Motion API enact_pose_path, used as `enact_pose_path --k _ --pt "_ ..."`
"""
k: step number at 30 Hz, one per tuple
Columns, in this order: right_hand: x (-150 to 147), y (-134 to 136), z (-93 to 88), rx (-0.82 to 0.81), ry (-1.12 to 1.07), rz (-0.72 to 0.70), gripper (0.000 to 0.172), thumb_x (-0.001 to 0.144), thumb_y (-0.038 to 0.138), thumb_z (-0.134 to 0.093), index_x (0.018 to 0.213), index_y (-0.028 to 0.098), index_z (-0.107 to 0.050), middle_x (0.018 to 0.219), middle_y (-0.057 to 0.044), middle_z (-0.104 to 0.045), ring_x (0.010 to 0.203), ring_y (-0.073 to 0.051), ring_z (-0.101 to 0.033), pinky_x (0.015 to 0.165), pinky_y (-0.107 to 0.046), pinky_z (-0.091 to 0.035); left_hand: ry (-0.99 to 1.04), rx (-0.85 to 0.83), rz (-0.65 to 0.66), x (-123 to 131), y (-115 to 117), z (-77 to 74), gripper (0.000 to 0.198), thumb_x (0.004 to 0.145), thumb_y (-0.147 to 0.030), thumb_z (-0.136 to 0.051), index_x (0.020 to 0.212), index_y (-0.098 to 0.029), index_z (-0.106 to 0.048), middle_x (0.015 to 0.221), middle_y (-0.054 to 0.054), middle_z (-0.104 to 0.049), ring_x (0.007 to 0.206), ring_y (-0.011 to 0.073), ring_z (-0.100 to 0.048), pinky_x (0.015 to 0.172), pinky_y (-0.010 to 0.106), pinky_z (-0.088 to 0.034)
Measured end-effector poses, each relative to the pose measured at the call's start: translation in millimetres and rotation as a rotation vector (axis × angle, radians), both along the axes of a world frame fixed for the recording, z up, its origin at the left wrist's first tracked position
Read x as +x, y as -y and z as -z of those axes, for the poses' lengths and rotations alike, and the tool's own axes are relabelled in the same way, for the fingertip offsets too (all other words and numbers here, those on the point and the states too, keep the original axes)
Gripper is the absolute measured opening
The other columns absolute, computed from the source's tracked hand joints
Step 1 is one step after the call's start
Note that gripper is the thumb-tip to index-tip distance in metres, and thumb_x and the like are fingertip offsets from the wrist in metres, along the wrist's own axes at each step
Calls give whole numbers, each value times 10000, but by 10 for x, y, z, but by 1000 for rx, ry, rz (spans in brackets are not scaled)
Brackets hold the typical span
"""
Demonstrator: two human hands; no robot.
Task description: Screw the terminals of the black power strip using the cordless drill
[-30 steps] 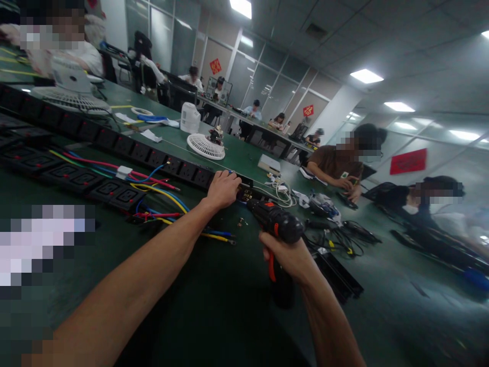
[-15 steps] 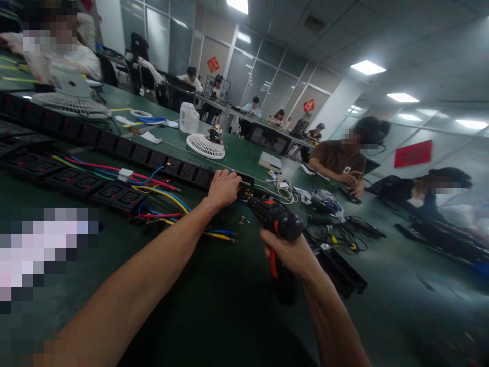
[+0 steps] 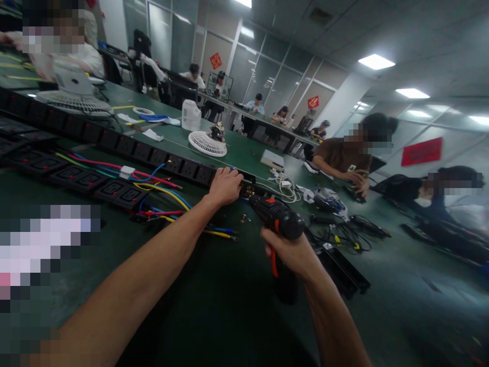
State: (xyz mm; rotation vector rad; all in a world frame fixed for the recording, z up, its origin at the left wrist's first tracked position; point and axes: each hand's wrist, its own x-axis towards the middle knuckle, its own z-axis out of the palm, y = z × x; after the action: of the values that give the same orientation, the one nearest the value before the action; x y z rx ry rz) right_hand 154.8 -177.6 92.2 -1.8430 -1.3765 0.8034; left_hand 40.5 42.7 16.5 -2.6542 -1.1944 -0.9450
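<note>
My right hand is wrapped round the grip of a black and orange power drill, whose tip points left at a small terminal block. The block sits at the right end of a long black socket strip. My left hand is closed over that end of the strip, beside the block. A few small brass-coloured screws lie on the green table just below. Blue and yellow wires with ring ends lie under my left forearm.
A second row of black sockets with coloured wires lies nearer me. Beyond are a white fan grille, a white jug and a white box. Black cables and black trays lie right. A person works across the table.
The view has shifted slightly, so the surroundings appear a little to the right. Both hands keep nearly the same place on the strip and the drill.
</note>
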Motion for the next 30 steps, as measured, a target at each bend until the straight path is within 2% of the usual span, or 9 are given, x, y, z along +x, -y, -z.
enact_pose_path --k 6,15,19,24,30 --pt "11 5 3 1 12 4 83 768 263 -633 810 206 -676 500 27 -553 454 -131 -497 485 -269 -416 -6 -14 0 -5 9 -14 252 960 -291 -526 1135 -222 -694 1172 124 -686 1145 332 -521 990 499 -347" --pt "-11 -14 -1 11 7 14 158 747 232 -646 900 199 -656 500 38 -569 447 -130 -500 467 -264 -411 9 -3 3 7 -4 9 262 966 -296 -520 1141 -216 -697 1183 124 -682 1159 334 -514 1010 500 -334" --pt "0 -12 12 5 28 5 46 756 243 -645 778 217 -614 499 27 -571 455 -132 -502 472 -272 -412 16 -16 9 4 -5 9 261 963 -285 -520 1145 -218 -695 1184 130 -679 1169 342 -510 1004 507 -333" --pt "35 -17 40 -17 43 1 220 771 273 -642 585 228 -534 503 -2 -573 476 -133 -509 510 -289 -435 4 -7 -2 5 -8 13 252 962 -288 -522 1137 -228 -693 1188 119 -683 1167 336 -511 1003 504 -344" --pt "80 -30 79 -19 40 -11 223 784 272 -640 583 221 -560 522 -9 -591 492 -138 -528 531 -296 -451 19 9 -1 7 -10 21 242 965 -287 -524 1116 -212 -697 1168 123 -685 1154 336 -517 1001 505 -345"
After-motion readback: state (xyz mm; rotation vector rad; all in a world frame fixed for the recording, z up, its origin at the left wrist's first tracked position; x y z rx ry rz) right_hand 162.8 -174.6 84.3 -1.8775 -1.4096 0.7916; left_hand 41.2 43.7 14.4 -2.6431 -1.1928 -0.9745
